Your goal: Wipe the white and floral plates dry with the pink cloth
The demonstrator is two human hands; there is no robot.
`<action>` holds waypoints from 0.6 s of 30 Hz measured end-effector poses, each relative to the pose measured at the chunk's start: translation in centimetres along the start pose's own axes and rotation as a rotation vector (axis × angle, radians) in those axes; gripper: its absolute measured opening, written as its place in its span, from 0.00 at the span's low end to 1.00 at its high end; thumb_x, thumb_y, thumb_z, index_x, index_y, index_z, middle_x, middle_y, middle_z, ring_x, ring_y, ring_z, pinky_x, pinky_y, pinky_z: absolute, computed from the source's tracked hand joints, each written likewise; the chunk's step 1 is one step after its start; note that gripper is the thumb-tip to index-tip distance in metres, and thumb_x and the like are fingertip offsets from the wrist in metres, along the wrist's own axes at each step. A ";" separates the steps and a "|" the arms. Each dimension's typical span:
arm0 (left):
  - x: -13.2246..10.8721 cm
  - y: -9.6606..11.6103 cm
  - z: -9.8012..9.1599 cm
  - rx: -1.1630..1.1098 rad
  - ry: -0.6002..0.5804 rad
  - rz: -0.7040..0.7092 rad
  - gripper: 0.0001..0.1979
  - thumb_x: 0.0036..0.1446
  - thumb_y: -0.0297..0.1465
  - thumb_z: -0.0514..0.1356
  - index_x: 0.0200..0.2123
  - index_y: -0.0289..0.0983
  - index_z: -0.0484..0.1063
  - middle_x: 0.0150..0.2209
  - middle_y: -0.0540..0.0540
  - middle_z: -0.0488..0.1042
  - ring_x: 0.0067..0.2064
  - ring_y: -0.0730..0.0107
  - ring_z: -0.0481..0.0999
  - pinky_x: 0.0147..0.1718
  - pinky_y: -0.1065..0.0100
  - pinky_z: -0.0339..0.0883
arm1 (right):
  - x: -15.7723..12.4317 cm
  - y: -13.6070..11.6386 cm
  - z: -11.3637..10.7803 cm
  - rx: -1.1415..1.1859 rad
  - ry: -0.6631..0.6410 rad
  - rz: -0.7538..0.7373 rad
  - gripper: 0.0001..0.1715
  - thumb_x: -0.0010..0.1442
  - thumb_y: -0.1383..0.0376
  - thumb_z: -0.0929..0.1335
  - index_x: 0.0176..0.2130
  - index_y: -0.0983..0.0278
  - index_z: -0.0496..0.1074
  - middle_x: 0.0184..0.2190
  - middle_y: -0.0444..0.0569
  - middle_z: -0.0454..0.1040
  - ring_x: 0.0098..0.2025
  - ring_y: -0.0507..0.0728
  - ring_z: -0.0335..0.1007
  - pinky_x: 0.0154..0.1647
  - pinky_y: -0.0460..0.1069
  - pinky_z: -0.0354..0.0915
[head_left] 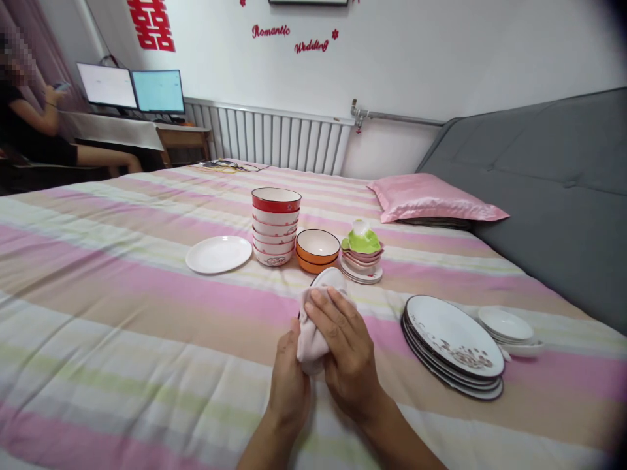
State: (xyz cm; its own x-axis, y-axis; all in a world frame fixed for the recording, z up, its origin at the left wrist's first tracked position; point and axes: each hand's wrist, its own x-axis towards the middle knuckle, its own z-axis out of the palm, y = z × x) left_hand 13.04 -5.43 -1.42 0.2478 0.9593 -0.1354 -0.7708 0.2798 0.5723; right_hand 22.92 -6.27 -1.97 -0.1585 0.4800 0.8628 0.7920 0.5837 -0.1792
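Note:
Above the near part of the bed, my left hand [288, 372] is closed on a white dish [335, 275] with a dark rim; most of it is hidden, so I cannot tell whether it is a plate or a bowl. My right hand [349, 349] presses a pale pink cloth [312, 341] against the dish, its fingers bent over the fabric. Beyond the hands stand a tall stack of red and white bowls [275, 225], a pair of orange bowls [318, 250] and a pile of small dishes topped by a green leaf-shaped one [363, 240].
To the left lies a white oval plate [219, 254]. On the right are stacked dark-rimmed plates [448, 336] and small white dishes [507, 324]. A pink pillow [434, 198] rests by the grey headboard [519, 153]. Far left, a person [39, 121] sits near two monitors [157, 91].

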 end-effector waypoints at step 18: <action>-0.2 0.3 0.6 -0.063 -0.034 -0.155 0.20 0.60 0.39 0.55 0.50 0.34 0.73 0.46 0.40 0.77 0.55 0.55 0.71 0.58 0.57 0.59 | 0.0 3.2 -1.2 0.113 0.060 0.349 0.33 0.58 0.75 0.56 0.61 0.58 0.58 0.60 0.49 0.63 0.63 0.59 0.55 0.63 0.62 0.55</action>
State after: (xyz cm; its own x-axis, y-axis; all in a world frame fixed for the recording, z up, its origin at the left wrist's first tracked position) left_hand 13.06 -5.59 -0.75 0.3857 0.9029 -0.1897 -0.7567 0.4272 0.4949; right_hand 26.18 -5.14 -1.98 0.1474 0.6257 0.7660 0.7214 0.4618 -0.5161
